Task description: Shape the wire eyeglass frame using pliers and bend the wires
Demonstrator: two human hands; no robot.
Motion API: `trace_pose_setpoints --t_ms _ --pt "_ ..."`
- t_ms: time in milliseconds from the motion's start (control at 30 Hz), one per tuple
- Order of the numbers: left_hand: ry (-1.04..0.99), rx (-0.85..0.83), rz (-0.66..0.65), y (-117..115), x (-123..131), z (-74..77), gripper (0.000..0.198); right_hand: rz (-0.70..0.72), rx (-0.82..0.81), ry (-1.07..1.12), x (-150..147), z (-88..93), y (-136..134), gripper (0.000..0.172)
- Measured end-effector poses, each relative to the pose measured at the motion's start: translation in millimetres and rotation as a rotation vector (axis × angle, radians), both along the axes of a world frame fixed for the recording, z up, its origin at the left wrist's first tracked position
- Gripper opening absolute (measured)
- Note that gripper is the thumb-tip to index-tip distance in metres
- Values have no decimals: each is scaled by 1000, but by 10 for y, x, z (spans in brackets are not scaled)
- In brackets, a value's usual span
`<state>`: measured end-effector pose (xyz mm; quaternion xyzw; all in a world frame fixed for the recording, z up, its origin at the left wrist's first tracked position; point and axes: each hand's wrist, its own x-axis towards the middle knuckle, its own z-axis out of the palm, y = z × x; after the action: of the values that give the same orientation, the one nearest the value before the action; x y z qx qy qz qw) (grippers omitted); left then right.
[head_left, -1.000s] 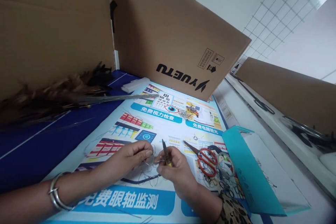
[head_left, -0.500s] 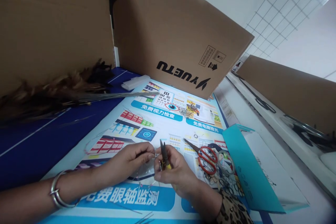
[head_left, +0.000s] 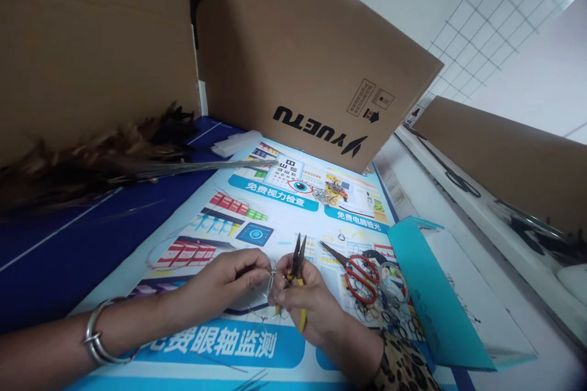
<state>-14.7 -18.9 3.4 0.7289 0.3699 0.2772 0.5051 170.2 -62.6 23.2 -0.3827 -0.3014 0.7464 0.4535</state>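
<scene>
"Hands?"
"Left hand (head_left: 245,275): pinching thin wire (head_left: 272,275) above printed sheet (head_left: 287,225), toward near edge. Right hand (head_left: 308,300), just beside: closed round yellow-handled pliers (head_left: 298,266), same location."
"Also listed?"
"Red-handled scissors (head_left: 350,264), one pair: toward sheet's right edge."

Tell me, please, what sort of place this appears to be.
Probably a makeshift handiwork table: yellow-handled pliers in the right hand, red-handled scissors on the printed sheet, and a tall cardboard panel behind.
</scene>
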Motion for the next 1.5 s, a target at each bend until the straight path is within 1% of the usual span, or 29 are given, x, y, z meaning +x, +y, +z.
trace_pose_setpoints --t_ms 133,233,333,467,567,667,767,833,900,967,1000,1067,1100,1167,1200,1267,1300,1333,1400,1433,1500 --pt "-12 -19 9 -3 -1 25 22 0 3 -20 3 -46 -4 42" --pt "-18 -35 22 5 -12 18 24 6 1 -48 12 -43 -6 39" --pt "-28 -75 23 12 -22 -2 28 12 9 -25 23 -26 -9 35" --pt "-66 -191 -27 7 -20 -16 34 29 14 3 33 -14 -2 28" --pt "-100 -198 -57 6 -15 -6 38 31 8 6 37 -20 16 26" --pt "-153 -225 -62 19 -11 2 38 23 -15 27 51 -40 40 28" --pt "-229 -328 -48 32 -5 1 39 15 -41 59 73 -68 56 29" --pt "-293 -430 -36 31 1 9 41 -3 -46 63 89 -82 61 28" --pt "-347 -521 -23 23 4 35 43 -23 -31 48 111 -84 71 27" --pt "-350 -566 1 11 1 75 45 -42 1 -9 153 -68 95 26" --pt "-338 -572 17 7 -3 95 46 -53 28 -69 186 -52 116 26" --pt "-309 -559 47 6 -14 124 47 -66 123 -287 274 -10 170 25" --pt "-298 -550 57 9 -21 129 47 -59 207 -469 324 14 200 24" --pt "-278 -524 64 19 -33 120 46 9 431 -915 417 55 252 18" --pt "-264 -511 64 26 -38 109 45 28 505 -1110 452 68 269 18" --pt "-247 -494 61 39 -45 82 44 111 632 -1416 489 71 278 19" --pt "-243 -490 62 45 -45 71 44 154 690 -1526 493 63 273 20" --pt "-244 -491 64 49 -45 62 44 197 750 -1609 491 49 265 20" --pt "-249 -501 78 53 -39 56 44 245 856 -1694 481 18 246 22" --pt "-250 -509 87 53 -35 58 45 244 896 -1698 477 5 239 22" --pt "-266 -532 101 50 -24 64 45 159 967 -1639 468 -4 226 19"
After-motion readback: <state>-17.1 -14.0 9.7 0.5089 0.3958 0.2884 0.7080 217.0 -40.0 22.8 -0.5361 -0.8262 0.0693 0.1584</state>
